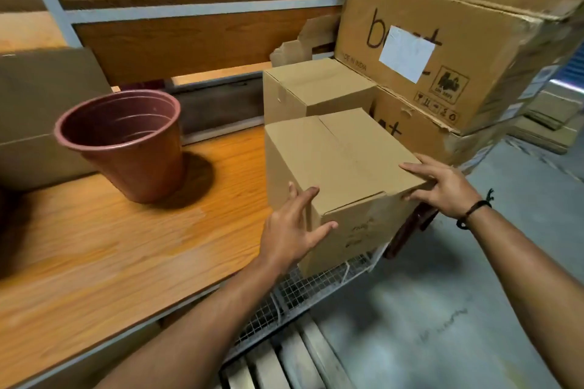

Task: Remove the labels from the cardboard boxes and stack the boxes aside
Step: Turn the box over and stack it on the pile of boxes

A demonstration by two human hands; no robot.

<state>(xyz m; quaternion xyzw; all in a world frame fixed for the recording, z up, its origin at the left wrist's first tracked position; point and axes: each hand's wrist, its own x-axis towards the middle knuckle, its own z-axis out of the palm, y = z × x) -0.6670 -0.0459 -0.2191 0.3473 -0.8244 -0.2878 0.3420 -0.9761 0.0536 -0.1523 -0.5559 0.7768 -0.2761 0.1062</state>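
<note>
The small box (341, 167) sat just right of the brown pot (123, 142). The left hand (292, 230) and right hand (442, 186) pressed on it, both open and flat. It looked light and stiff. Holding two opposite sides seemed best.

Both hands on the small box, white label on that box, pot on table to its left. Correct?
No: head view shows the white label on the large printed box behind, not the small box. Left hand and right hand are on it; pot on the table to its left.
</note>
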